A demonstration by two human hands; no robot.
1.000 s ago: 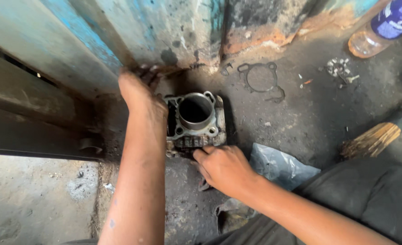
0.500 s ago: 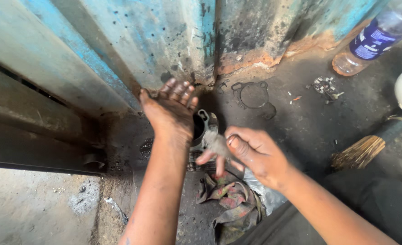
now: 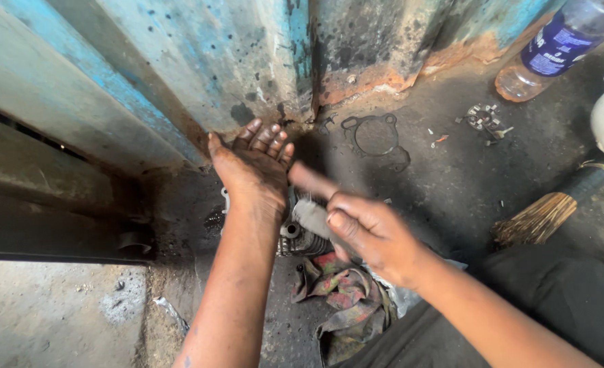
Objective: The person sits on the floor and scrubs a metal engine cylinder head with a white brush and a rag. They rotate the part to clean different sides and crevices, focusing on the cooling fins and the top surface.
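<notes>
While left hand (image 3: 253, 167) hovers fingers spread, right hand (image 3: 367, 228) grips grey wad (image 3: 313, 217), engine cylinder (image 3: 300, 238), grimy concrete floor (image 3: 445, 184), blue wall (image 3: 200, 61).

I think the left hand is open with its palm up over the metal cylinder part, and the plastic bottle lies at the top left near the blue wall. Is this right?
Not quite. The head view shows the plastic bottle at the top right, not the top left. The rest holds: the left hand is open, palm up, over the metal cylinder part, by the blue wall.
</notes>
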